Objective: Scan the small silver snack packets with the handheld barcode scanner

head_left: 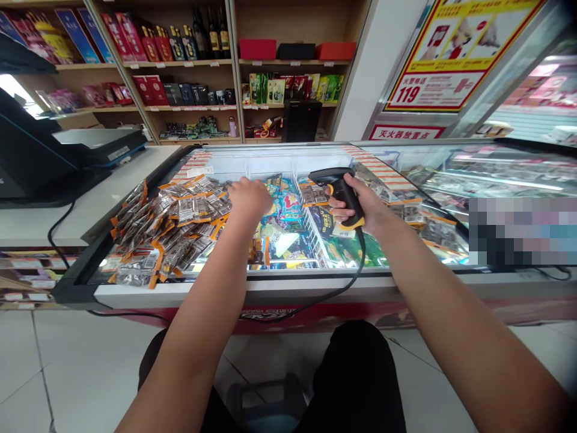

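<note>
My right hand (367, 201) is wrapped round the handle of a black and yellow barcode scanner (339, 187), held above the freezer's right part. A black cable (358, 264) hangs from the handle and loops down over the freezer's front edge. My left hand (250, 195) is closed, back up, over the freezer top, beside the right end of a heap of small clear packets with orange edges (193, 208). Its fingertips and whatever they hold are hidden. Under the glass, right of my left hand, lie blue ice-cream packages (288, 204).
The chest freezer (180, 293) spans the space before my knees. More packets (437, 231) lie on its right side. At left, a counter (40, 225) bears a black machine (108, 147). Behind stand shelves (189, 63) with bottles and boxes. A stool-like object (268, 391) sits between my legs.
</note>
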`<state>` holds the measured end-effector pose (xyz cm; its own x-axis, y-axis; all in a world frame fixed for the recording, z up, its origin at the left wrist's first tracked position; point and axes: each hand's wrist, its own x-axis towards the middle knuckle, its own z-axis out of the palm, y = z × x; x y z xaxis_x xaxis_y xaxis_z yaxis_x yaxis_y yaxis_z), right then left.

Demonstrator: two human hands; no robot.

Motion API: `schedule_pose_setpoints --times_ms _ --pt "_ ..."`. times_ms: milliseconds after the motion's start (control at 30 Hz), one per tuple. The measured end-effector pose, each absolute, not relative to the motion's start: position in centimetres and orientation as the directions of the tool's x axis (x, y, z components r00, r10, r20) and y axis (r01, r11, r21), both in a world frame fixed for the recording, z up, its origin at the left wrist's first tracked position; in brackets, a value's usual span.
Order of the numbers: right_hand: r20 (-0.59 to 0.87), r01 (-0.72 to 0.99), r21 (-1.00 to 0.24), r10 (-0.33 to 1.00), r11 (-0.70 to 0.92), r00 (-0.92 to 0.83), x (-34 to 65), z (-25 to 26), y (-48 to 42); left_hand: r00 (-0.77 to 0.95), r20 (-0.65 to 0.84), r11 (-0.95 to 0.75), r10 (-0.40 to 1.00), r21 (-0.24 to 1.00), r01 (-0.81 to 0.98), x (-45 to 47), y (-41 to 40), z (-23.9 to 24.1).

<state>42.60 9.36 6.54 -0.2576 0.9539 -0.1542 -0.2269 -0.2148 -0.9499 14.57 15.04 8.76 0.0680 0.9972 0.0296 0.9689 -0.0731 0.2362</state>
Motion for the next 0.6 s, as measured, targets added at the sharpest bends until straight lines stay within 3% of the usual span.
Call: schedule_pose_setpoints --times_ms 133,333,467,600 --pt "-0.165 -0.272 -0.934 0.953 -0.233 -0.253 42.7 6.3 9.5 0.161 -0.127 -0.124 0.979 0.257 0.958 13.5 16.0 8.6" --pt "-0.159 -0.314 -0.919 0.953 -0.238 -0.258 42.3 6.4 9.2 0.419 -0.155 -0.366 0.895 0.285 0.886 15.4 14.6 8.5" --pt "-0.157 -0.322 -0.917 0.957 -0.233 -0.245 42.0 6.6 9.0 0.367 -0.019 -0.35 0.93 0.255 0.901 15.8 14.2 8.4" --pt "-0.155 -0.316 -0.921 0.96 -0.226 -0.235 42.0 6.7 8.9 0.322 -0.115 -0.275 0.94 0.306 0.911 15.2 15.0 8.1"
